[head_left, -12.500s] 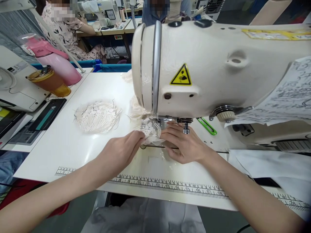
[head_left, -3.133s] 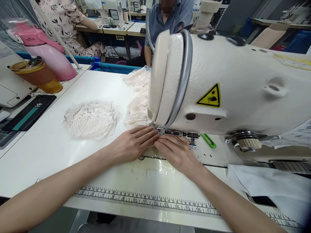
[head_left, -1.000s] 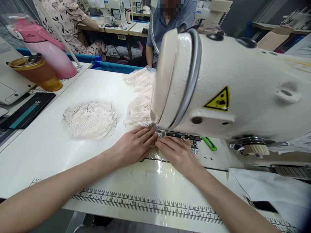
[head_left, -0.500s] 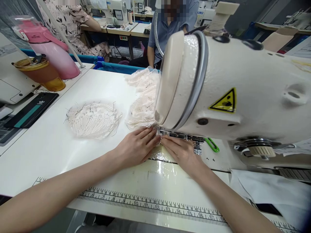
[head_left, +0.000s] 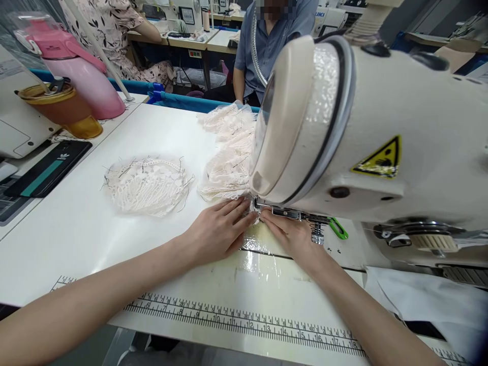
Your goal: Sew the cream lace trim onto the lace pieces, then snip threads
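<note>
Left hand point(head_left: 218, 231), right hand point(head_left: 295, 235) at sewing machine point(head_left: 373, 112); lace pile point(head_left: 229, 168) beyond.

Single head-worn view, facing forward and down, near, over both hands point(head_left: 218, 231)

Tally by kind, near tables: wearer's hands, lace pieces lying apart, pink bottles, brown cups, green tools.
Left hand and right hand: 2
Lace piece lying apart: 1
Pink bottle: 1
Brown cup: 1
Green tool: 1
Total: 6
</note>
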The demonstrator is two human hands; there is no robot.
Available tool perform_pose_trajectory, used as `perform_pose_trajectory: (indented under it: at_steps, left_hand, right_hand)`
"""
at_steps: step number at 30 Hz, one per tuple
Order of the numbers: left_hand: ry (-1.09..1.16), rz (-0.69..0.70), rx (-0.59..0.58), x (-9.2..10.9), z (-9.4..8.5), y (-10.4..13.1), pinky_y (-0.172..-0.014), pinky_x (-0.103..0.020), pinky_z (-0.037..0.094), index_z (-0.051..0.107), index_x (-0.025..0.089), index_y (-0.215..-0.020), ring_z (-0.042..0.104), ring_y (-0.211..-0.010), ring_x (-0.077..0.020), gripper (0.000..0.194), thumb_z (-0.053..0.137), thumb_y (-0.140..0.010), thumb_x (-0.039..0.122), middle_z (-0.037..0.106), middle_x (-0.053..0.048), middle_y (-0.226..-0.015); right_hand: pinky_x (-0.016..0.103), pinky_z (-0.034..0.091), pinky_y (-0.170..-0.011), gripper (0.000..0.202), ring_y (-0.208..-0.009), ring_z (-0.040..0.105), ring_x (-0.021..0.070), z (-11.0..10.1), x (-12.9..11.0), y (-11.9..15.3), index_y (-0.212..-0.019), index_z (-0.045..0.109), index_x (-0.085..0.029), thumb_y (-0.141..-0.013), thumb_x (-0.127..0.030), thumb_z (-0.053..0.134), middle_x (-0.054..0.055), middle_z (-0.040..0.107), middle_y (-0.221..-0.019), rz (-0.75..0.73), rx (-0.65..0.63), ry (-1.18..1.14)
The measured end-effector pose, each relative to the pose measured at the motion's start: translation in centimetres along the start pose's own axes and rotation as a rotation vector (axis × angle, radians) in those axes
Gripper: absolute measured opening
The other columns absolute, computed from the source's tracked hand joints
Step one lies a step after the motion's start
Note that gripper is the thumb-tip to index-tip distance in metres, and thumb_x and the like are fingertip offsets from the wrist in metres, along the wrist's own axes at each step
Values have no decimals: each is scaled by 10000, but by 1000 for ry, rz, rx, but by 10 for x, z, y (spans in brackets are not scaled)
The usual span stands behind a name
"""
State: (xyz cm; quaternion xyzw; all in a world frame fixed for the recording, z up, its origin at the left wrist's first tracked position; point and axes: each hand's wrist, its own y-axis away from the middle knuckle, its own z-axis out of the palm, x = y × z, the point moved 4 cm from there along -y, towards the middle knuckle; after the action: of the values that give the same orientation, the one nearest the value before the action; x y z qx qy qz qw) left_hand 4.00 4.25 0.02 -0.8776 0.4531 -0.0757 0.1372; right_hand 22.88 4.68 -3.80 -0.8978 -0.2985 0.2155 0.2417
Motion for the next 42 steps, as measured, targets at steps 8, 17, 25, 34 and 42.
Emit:
perform_pose_trajectory:
  at_steps: [8,17,25,34,42]
  left_hand:
    - [1,-42,2,0,0,-2,-990,-423,488,580,121,-1260,545,-1241,-283,381,377,-961,242,597,-149,-1297]
    - [-103,69,92,6,0,3,-1015,-407,478,590,88,-1244,572,-1215,-255,367,387,-971,226,617,-125,-1283]
    - [-86,38,117,6,-1,3,-946,-391,541,625,56,-1200,629,-1136,-262,386,363,-985,241,652,-138,-1220]
    - [-61,16,134,0,0,4,-981,-395,525,651,56,-1157,647,-1106,-255,359,407,-963,234,676,-138,-1175]
    - [-92,-8,94,-2,1,1,-961,-399,530,642,63,-1141,653,-1090,-252,351,404,-960,246,665,-148,-1193]
  right_hand:
    - [291,561,-723,345,-800,701,146,4,6,6,-1268,594,-330,-934,-259,550,-2,744,-1022,43,-38,34]
    - [297,535,-778,218,-867,696,168,-22,-23,-14,-1088,702,-279,-909,-328,587,25,743,-995,36,-71,131]
    - [325,523,-747,300,-857,681,180,-22,-31,-12,-1097,709,-247,-958,-392,487,58,728,-935,52,-126,71]
    - [420,490,-908,358,-934,664,219,-22,-35,-15,-1162,688,-303,-954,-477,455,66,717,-951,126,-202,92]
    - [426,480,-876,411,-896,651,233,-21,-38,-16,-1241,636,-311,-971,-498,388,63,686,-816,120,-248,195]
